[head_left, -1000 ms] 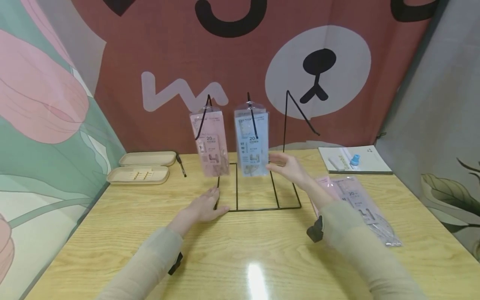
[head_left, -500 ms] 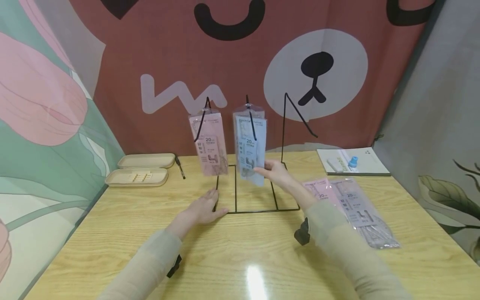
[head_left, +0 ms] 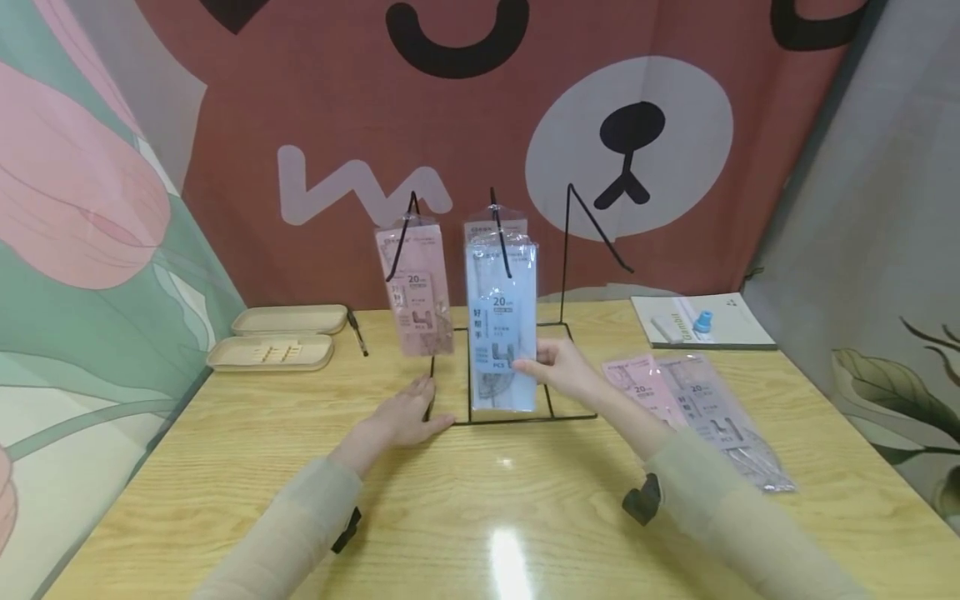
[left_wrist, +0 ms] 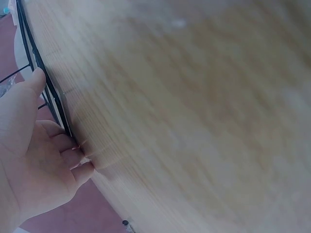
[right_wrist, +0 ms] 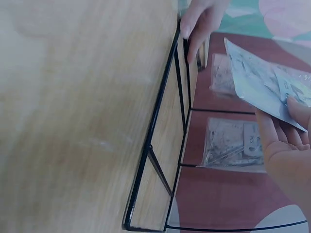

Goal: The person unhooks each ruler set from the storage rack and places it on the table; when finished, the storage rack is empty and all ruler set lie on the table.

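My right hand [head_left: 558, 367] pinches the right edge of a blue ruler-set packet [head_left: 498, 325], thumb in front and fingers behind. The packet hangs upright, its top overlapping the middle arm of a black wire rack [head_left: 525, 421]. Behind it, the top of a paler packet [head_left: 476, 227] shows on the same arm; in the right wrist view this clear packet [right_wrist: 228, 145] hangs apart from the held one. A pink ruler-set packet [head_left: 416, 292] hangs on the left arm. My left hand [head_left: 401, 414] rests on the rack's front left corner, thumb along the front bar.
Pink [head_left: 637, 379] and greyish-purple [head_left: 712, 408] packets lie on the table at right. Behind them, a notebook [head_left: 738, 321] bears a small blue object [head_left: 702, 321] and an eraser-like block. An opened beige case [head_left: 270, 354] and a black pen [head_left: 357, 333] lie at left.
My right hand has taken hold of the front blue packet and drawn it forward and down, away from the paler one behind. The left hand stays on the rack corner.
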The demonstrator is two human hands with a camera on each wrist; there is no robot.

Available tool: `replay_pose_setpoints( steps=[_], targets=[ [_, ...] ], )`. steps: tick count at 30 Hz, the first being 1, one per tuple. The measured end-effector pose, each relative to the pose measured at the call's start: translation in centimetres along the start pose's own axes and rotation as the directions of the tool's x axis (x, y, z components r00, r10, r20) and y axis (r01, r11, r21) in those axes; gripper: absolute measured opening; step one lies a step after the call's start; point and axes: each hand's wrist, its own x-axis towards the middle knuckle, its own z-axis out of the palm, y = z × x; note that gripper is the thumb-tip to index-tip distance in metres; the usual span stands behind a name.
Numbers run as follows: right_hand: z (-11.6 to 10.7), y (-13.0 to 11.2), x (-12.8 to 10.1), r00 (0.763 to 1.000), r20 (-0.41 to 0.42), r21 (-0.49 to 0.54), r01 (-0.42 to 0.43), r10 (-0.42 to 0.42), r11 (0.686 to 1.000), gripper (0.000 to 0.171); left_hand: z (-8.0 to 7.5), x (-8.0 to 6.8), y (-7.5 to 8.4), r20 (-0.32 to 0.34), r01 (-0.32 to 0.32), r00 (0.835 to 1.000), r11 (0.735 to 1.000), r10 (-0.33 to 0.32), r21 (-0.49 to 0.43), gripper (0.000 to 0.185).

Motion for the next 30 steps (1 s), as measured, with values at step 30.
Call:
replay_pose_setpoints(
  steps=[30],
  targets=[
    [-6.1, 2.5, -12.5, 0.989, 0.141, 0.062, -0.063, 0.054, 0.996, 0.047, -0.4, -0.2, 0.2, -0.004, -0.010, 1.000, 1.000, 0.010, -0.011, 0.079]
  ],
)
